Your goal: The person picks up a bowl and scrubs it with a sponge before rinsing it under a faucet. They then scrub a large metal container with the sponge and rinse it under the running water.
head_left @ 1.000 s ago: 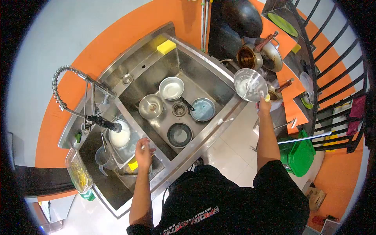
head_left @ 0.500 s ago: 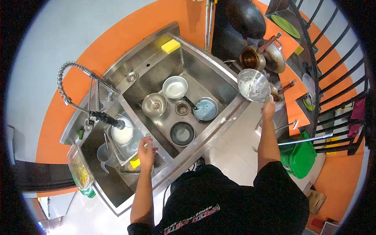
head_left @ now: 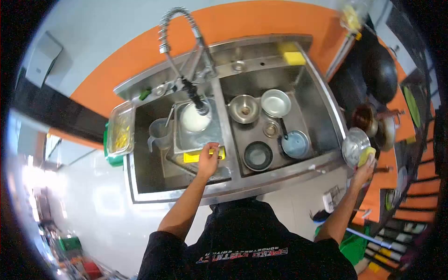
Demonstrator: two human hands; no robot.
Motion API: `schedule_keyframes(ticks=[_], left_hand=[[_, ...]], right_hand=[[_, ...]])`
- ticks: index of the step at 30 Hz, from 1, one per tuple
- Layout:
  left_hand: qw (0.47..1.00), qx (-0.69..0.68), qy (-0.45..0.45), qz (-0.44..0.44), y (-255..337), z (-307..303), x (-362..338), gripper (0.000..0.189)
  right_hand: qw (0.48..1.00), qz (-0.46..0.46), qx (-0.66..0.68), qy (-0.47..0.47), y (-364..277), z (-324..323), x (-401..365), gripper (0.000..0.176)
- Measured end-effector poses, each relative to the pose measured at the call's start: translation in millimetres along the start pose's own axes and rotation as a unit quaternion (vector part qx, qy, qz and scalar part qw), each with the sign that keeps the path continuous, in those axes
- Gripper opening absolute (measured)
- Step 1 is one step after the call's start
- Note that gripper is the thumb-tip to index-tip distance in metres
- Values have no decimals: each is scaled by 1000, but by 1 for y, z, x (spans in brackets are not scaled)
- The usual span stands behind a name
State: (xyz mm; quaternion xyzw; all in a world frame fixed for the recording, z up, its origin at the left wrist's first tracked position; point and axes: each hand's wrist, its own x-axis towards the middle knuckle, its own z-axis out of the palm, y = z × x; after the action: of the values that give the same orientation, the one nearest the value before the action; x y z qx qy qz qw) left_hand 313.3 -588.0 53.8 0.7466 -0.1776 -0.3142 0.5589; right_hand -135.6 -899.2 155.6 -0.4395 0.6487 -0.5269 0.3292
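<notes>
My right hand (head_left: 365, 171) grips a yellow sponge (head_left: 367, 156) against the rim of a metal bowl (head_left: 355, 145), which is tilted beyond the sink's right end and streaked with suds. Over the front of the left basin hovers my left hand (head_left: 209, 159), its fingers half curled and apart, with nothing visible in it. A yellow object (head_left: 191, 157) lies just beneath that hand, partly covered. Behind it a rectangular metal tray (head_left: 216, 122) holds a white, foamy round container (head_left: 195, 118).
In the right basin sit a metal lid or bowl (head_left: 244, 108), a pale pot (head_left: 276, 103), a dark pan (head_left: 258, 156) and a pan of bluish water (head_left: 295, 143). A spring faucet (head_left: 194, 95) hangs over the left basin, near a clear jug (head_left: 160, 134). Cookware crowds the right.
My view has swung right, so the sink appears turned and the faucet is nearer the middle. The bowl remains in my right hand, with the sponge now plainly visible. My left hand stays over the left basin.
</notes>
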Motion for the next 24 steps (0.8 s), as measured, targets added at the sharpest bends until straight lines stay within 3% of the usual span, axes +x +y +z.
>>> schedule_keyframes(ticks=[2,5,7,9,10,11,12,14,15,16,17,19,20,21,23,24], left_hand=[[993,71,46,86,-39,-14,16,16],[988,88,99,84,-39,-33,26,16],[986,84,116,90,-67,-47,64,18],[984,76,127,98,-85,-58,108,21],[988,-73,131,-42,-88,-60,131,27],[951,-219,127,-179,-92,-63,153,34],[937,-244,121,-219,-101,-67,174,42],[975,-90,151,-135,-250,-76,268,30],[980,-9,174,-99,-285,-82,295,26],[874,-356,168,-286,-223,-88,271,43],[873,-361,161,-285,-213,-89,273,43],[917,-288,152,-231,-210,-88,274,34],[972,34,211,-94,-192,-91,261,29],[904,354,236,54,-170,-97,243,24],[898,289,327,51,-113,-108,240,21],[895,332,285,84,-87,-118,238,18]], right_hand=[[997,0,3,-77,-10,36,-23,49],[981,1,26,-193,-26,89,-76,43],[964,-27,31,-262,-24,122,-109,35],[944,10,42,-328,-27,147,-150,29],[932,24,74,-355,-22,157,-168,27],[920,22,79,-382,-23,163,-188,28],[908,30,85,-409,-19,164,-204,29],[899,52,58,-432,-27,161,-237,28],[897,63,16,-438,-37,155,-252,28],[910,45,32,-412,-21,153,-260,28],[912,38,30,-408,-22,149,-264,28],[904,61,12,-422,-32,135,-271,26],[906,63,5,-418,-25,132,-270,26],[919,70,-9,-388,-16,125,-269,28],[931,83,-23,-355,-9,115,-269,30],[931,73,-28,-356,-10,116,-269,30]])
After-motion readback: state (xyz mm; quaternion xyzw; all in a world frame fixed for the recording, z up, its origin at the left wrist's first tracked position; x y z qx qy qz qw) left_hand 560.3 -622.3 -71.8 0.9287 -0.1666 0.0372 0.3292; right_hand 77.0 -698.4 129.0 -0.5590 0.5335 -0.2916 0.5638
